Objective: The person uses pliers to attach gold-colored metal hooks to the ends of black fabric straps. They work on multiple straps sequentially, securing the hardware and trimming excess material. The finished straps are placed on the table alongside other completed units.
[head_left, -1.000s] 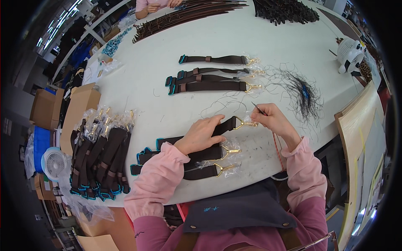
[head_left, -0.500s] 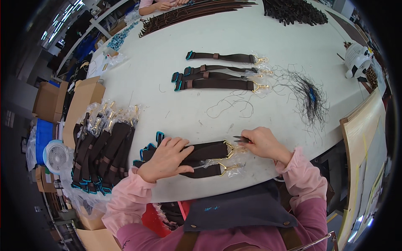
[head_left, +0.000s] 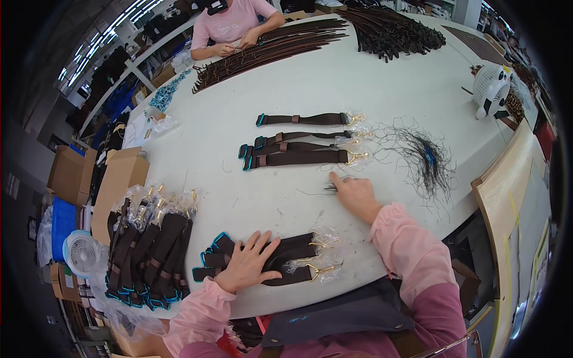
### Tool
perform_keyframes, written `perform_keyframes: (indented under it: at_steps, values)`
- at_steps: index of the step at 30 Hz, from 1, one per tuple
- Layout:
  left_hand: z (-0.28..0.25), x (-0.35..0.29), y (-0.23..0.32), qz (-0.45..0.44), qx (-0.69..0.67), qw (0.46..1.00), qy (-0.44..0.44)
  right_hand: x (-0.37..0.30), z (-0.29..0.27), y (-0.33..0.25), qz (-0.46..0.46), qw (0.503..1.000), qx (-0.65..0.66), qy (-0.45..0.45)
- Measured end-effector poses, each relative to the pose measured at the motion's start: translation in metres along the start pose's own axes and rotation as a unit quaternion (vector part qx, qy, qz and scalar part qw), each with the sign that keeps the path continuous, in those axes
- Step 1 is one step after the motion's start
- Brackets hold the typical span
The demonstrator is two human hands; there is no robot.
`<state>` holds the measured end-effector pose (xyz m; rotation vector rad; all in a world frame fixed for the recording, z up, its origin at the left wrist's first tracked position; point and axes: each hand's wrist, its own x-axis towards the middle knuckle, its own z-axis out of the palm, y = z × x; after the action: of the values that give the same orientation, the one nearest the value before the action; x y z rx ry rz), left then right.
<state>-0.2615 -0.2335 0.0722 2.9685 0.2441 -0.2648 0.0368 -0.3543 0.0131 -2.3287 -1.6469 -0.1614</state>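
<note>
My left hand (head_left: 249, 262) lies spread over a few dark brown straps (head_left: 292, 247) at the near edge of the table. The straps have blue-covered buckles (head_left: 222, 240) at the left end and gold clasps (head_left: 323, 273) in clear plastic at the right. Further off, my right hand (head_left: 356, 196) is closed around small dark thread snips (head_left: 329, 187), mostly hidden by the fingers. Just beyond it, several similar straps (head_left: 301, 159) lie in a row. A heap of loose dark threads (head_left: 428, 156) is to the right of them.
At the left edge hangs a pile of straps (head_left: 170, 238) beside a cardboard box (head_left: 127, 179) and a white fan (head_left: 82, 253). Across the table a person (head_left: 233, 27) handles long thin brown strips (head_left: 268, 51). A small white fan (head_left: 490, 89) stands far right.
My right hand has moved forward and left with the snips, away from the gold clasps toward the far row. My left hand stays on the near straps. The view has tilted up.
</note>
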Motion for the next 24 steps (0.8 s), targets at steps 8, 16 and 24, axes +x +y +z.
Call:
perform_keyframes:
  at_steps: [8, 16, 24]
  values:
    - [-0.050, 0.120, -0.064, -0.011, 0.000, 0.997, 0.070, -0.064, -0.063, 0.145, 0.257, 0.950, -0.175, 0.038]
    - [0.000, 0.181, -0.094, 0.021, 0.142, 0.962, 0.232, 0.009, -0.039, 0.056, 0.135, 0.991, 0.011, 0.015]
    - [-0.046, 0.111, -0.044, -0.045, 0.055, 0.990, -0.121, -0.032, -0.051, 0.013, 0.040, 0.978, 0.177, -0.104]
